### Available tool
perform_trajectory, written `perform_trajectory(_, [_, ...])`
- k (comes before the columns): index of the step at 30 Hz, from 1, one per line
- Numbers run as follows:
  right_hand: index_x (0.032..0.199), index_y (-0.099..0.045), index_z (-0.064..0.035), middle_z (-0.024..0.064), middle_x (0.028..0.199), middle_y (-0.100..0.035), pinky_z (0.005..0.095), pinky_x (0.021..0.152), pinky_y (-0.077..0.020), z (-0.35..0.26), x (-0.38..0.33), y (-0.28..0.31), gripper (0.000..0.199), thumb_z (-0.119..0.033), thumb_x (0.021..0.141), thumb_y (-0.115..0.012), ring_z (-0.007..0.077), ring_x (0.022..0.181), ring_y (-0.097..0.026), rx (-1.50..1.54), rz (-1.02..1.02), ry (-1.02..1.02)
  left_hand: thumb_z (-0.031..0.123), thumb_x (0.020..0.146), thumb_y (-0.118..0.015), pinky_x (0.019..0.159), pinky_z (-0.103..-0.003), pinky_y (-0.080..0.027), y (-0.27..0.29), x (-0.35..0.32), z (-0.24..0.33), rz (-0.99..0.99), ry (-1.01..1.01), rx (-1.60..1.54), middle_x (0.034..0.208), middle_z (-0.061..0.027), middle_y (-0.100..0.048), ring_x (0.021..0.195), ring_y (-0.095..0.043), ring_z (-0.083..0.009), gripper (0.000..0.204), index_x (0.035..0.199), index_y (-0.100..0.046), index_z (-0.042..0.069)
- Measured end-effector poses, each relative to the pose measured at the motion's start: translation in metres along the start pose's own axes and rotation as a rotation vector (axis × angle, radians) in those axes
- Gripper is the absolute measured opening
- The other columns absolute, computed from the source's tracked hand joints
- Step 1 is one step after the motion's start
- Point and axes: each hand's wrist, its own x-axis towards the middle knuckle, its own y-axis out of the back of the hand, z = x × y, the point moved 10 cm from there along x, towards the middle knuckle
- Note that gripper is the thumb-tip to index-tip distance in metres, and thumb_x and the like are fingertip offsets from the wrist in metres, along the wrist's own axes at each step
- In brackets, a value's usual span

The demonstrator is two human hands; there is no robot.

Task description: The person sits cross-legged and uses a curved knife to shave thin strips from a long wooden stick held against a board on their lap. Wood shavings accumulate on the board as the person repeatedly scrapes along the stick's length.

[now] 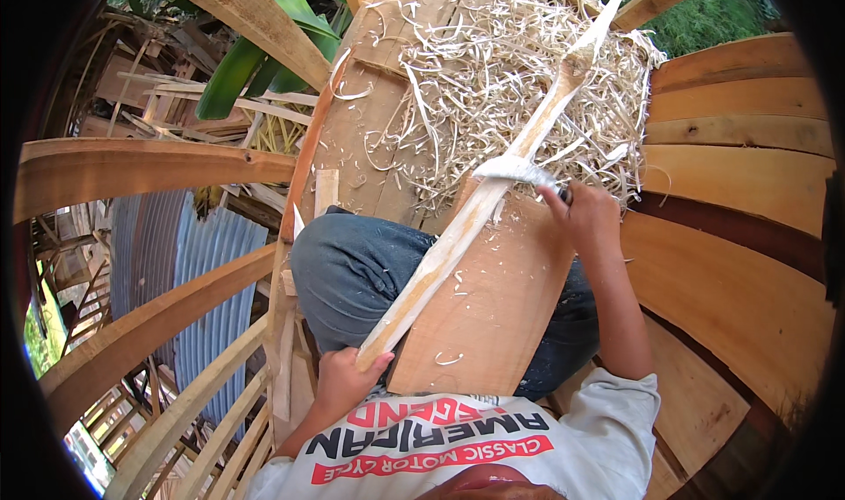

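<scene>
A long pale wooden stick point(449, 248), partly peeled with darker streaks, runs slantwise from my lap to the far right and narrows to a point. My left hand point(350, 376) grips its near, thicker end. My right hand point(588, 217) is closed round the dark handle of a knife point(518, 169), whose light-coloured blade lies across the middle of the stick. Under the stick, a flat reddish-brown board point(493, 306) rests on my lap, with a few small chips on it. Part of the handle is hidden inside my fingers.
Curly wood shavings point(493, 77) pile up on the plank floor point(365, 139) ahead. Wooden slats point(739, 183) wall the right side; rails point(158, 311) line the left. Beyond these lie corrugated metal sheets point(207, 280), scrap wood point(189, 95) and a green leaf point(231, 77).
</scene>
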Motion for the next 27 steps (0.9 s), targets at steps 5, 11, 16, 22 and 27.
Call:
perform_trajectory(5, [0.069,-0.066,0.0025,0.0232,0.067,-0.062,0.048,0.066,-0.0499,0.074,0.056,0.004,0.076,-0.069,0.085,-0.046,0.0387,0.068,-0.064,-0.026,-0.024,-0.237,0.046,0.074,-0.075,0.048,-0.042,-0.046,-0.002,-0.002,-0.004,-0.01,0.028,0.028,0.05,-0.0234,-0.052,0.05,-0.058,-0.0406,0.057,0.057,-0.058,-0.005])
perform_trajectory(11, [0.082,-0.065,0.0087,0.0287,0.079,-0.063,0.0502,0.069,-0.0481,0.184,0.096,-0.015,0.08,-0.068,0.087,-0.043,0.044,0.074,-0.061,-0.129,0.002,-0.332,0.038,0.071,-0.08,0.05,-0.039,-0.046,-0.005,-0.001,-0.013,-0.044,0.047,0.01,0.053,-0.0218,-0.056,0.051,-0.061,-0.0368,0.047,0.065,-0.063,-0.006])
perform_trajectory(16, [0.058,-0.057,0.0071,0.0136,0.052,-0.05,0.0434,0.05,-0.0396,0.23,0.048,-0.024,0.082,-0.069,0.086,-0.045,0.0236,0.047,-0.048,0.263,0.085,-0.578,0.038,0.069,-0.081,0.048,-0.038,-0.046,-0.002,0.002,-0.013,-0.071,0.022,0.087,0.053,-0.0215,-0.056,0.05,-0.061,-0.0367,0.048,0.063,-0.063,-0.006])
perform_trajectory(22, [0.052,-0.043,0.0026,0.0038,0.047,-0.037,0.0369,0.047,-0.0302,0.183,-0.035,-0.075,0.072,-0.059,0.089,-0.053,0.0129,0.049,-0.034,0.817,0.171,-0.585,0.043,0.067,-0.082,0.046,-0.038,-0.045,-0.004,-0.001,-0.022,-0.021,0.082,-0.068,0.048,-0.0198,-0.054,0.042,-0.057,-0.0329,0.054,0.055,-0.06,-0.005])
perform_trajectory(27, [0.056,-0.046,-0.0006,-0.0025,0.05,-0.038,0.0314,0.045,-0.0278,0.153,-0.064,-0.067,0.059,-0.046,0.09,-0.061,0.0094,0.049,-0.033,0.972,0.321,-0.668,0.033,0.068,-0.085,0.044,-0.03,-0.043,-0.016,0.0,-0.039,-0.194,0.217,-0.192,0.049,-0.0105,-0.059,0.043,-0.055,-0.0144,0.044,0.061,-0.065,-0.005])
